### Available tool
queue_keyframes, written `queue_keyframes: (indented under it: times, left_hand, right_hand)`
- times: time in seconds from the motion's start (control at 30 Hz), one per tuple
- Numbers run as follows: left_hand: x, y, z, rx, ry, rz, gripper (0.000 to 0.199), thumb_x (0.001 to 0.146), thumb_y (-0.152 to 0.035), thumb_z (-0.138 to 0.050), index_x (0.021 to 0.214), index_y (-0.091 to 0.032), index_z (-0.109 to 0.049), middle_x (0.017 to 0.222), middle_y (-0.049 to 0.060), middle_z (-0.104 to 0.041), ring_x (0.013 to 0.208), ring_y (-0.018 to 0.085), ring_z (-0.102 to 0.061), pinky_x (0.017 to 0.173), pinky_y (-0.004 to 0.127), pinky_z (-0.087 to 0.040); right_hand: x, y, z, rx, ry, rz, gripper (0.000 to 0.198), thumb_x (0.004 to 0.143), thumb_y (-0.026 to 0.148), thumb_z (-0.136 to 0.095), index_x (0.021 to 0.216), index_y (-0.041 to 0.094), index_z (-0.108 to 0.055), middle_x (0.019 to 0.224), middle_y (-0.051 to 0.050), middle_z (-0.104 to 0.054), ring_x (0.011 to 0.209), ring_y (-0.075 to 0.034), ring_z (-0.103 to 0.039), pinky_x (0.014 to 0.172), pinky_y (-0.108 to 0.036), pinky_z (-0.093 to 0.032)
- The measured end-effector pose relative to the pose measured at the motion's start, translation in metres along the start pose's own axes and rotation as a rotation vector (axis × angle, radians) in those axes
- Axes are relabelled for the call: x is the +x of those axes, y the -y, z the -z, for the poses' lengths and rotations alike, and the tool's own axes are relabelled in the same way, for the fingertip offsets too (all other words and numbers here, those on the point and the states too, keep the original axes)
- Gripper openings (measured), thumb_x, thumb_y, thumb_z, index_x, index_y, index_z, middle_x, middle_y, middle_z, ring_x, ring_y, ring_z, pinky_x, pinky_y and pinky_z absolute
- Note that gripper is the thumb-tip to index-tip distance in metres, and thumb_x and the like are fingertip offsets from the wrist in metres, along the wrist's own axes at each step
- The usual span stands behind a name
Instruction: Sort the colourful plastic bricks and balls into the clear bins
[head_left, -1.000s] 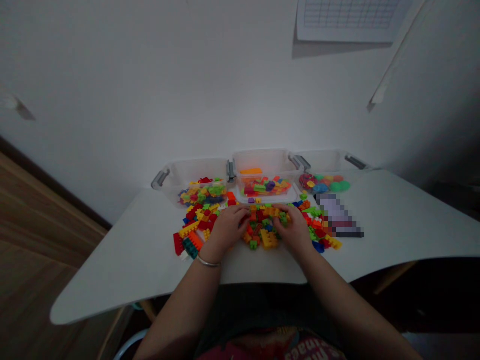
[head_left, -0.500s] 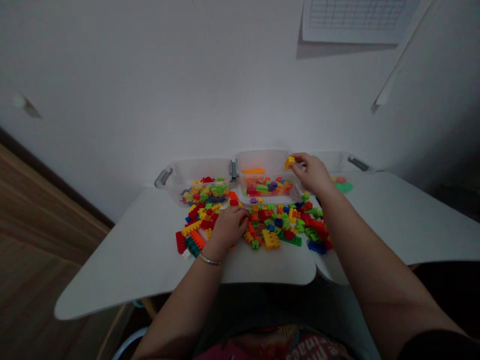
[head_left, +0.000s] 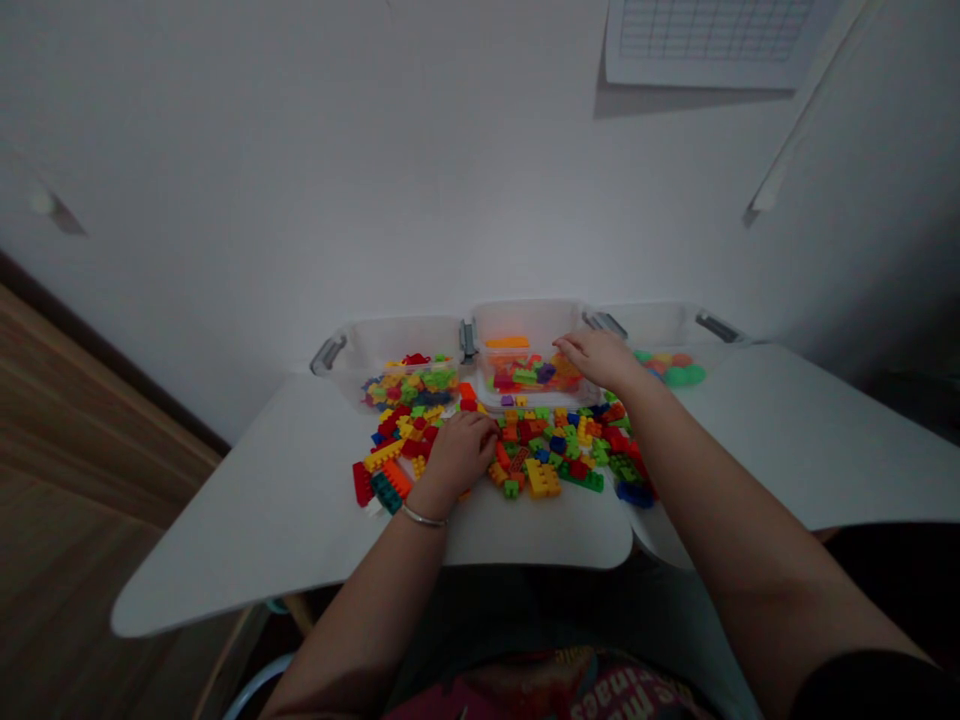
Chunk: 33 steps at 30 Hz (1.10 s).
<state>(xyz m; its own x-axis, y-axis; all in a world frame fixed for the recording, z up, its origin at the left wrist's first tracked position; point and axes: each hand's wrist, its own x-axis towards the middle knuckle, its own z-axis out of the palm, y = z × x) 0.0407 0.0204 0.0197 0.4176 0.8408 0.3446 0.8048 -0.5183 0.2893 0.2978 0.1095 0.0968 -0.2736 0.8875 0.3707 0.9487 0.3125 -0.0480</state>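
Observation:
My right hand (head_left: 596,358) hangs over the right side of the middle clear plastic bin (head_left: 529,318), its fingers stretched out to the left with nothing seen in them. Inside that bin lie orange, red, green and purple toy pieces (head_left: 534,373). My left hand (head_left: 461,450), with a silver bangle at the wrist, rests on the pile of toy building bricks (head_left: 577,440). Its fingers are curled down among the bricks, and whatever they grip is hidden. Just right of it lies a large yellow brick (head_left: 542,478).
To the left stands a clear bin (head_left: 405,335) of mixed pieces, to the right another bin (head_left: 660,320) with round coloured pieces (head_left: 682,372). Grey clips join onto the bins. The white table (head_left: 285,500) meets the wall behind, where a printed sheet (head_left: 705,40) hangs.
My right hand has moved left and down over the middle bin. The yellow brick it pinched is no longer in its fingers, which have straightened. My left hand has stayed in place.

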Motion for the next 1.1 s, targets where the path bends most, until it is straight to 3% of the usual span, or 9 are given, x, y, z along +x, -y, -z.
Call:
queue_keyframes:
  times: [0.13, 0.3, 0.37, 0.5, 0.73, 1.0, 1.1]
  left_hand:
    - [0.0, 0.002, -0.001, -0.017, -0.008, -0.015, 0.019, 0.086, -0.018, -0.054, 0.095, -0.02, -0.07, 0.106, 0.006, -0.07, 0.102, 0.024, -0.061, 0.094, 0.042, -0.047]
    - [0.0, 0.004, -0.004, -0.017, -0.011, -0.029, 0.023, 0.087, -0.019, -0.053, 0.1, -0.021, -0.071, 0.114, 0.005, -0.07, 0.107, 0.023, -0.061, 0.099, 0.042, -0.046]
    - [0.0, 0.005, -0.005, -0.014, -0.008, -0.03, 0.024, 0.087, -0.019, -0.053, 0.101, -0.021, -0.071, 0.114, 0.005, -0.07, 0.107, 0.023, -0.061, 0.099, 0.042, -0.046]
    - [-0.001, 0.007, -0.006, -0.005, -0.009, -0.03, 0.023, 0.087, -0.019, -0.053, 0.102, -0.02, -0.071, 0.113, 0.006, -0.07, 0.106, 0.023, -0.061, 0.099, 0.042, -0.047]
    - [-0.002, 0.005, -0.009, 0.014, -0.016, 0.008, 0.03, 0.086, -0.021, -0.054, 0.113, -0.019, -0.068, 0.121, 0.008, -0.067, 0.113, 0.024, -0.058, 0.104, 0.042, -0.044]
    - [-0.002, 0.006, -0.013, -0.005, -0.006, -0.104, 0.052, 0.085, -0.017, -0.054, 0.136, -0.02, -0.052, 0.138, 0.005, -0.058, 0.127, 0.023, -0.05, 0.112, 0.042, -0.037]
    - [-0.001, 0.004, -0.013, -0.003, 0.004, -0.117, 0.048, 0.086, -0.021, -0.055, 0.135, -0.02, -0.054, 0.137, 0.006, -0.059, 0.127, 0.024, -0.05, 0.113, 0.043, -0.036]
  right_hand:
    - [-0.001, -0.003, -0.005, 0.151, -0.114, 0.041, 0.036, 0.094, 0.035, -0.042, 0.107, 0.019, -0.072, 0.105, -0.01, -0.073, 0.099, -0.027, -0.064, 0.09, -0.043, -0.046]
    - [-0.019, 0.012, -0.011, 0.365, -0.438, 0.087, 0.028, 0.09, 0.028, -0.047, 0.103, 0.02, -0.07, 0.105, -0.008, -0.072, 0.102, -0.025, -0.062, 0.096, -0.044, -0.044]
    - [-0.035, 0.025, -0.014, 0.421, -0.51, 0.094, 0.027, 0.091, 0.027, -0.045, 0.098, 0.02, -0.07, 0.101, -0.008, -0.072, 0.1, -0.024, -0.062, 0.095, -0.043, -0.044]
    - [-0.07, 0.054, -0.025, 0.447, -0.423, 0.088, 0.024, 0.091, 0.028, -0.047, 0.096, 0.02, -0.069, 0.099, -0.008, -0.072, 0.097, -0.023, -0.063, 0.091, -0.039, -0.047]
    - [-0.102, 0.081, -0.047, 0.25, -0.087, 0.012, 0.035, 0.089, 0.028, -0.052, 0.12, 0.017, -0.063, 0.12, -0.011, -0.066, 0.111, -0.028, -0.057, 0.098, -0.043, -0.043]
    - [-0.1, 0.087, -0.059, 0.255, -0.06, 0.124, 0.05, 0.086, 0.025, -0.055, 0.136, 0.019, -0.053, 0.137, -0.009, -0.057, 0.121, -0.029, -0.05, 0.107, -0.046, -0.038]
    - [-0.099, 0.085, -0.062, 0.272, -0.056, 0.13, 0.049, 0.087, 0.023, -0.053, 0.136, 0.02, -0.053, 0.136, -0.009, -0.058, 0.122, -0.028, -0.05, 0.106, -0.047, -0.038]
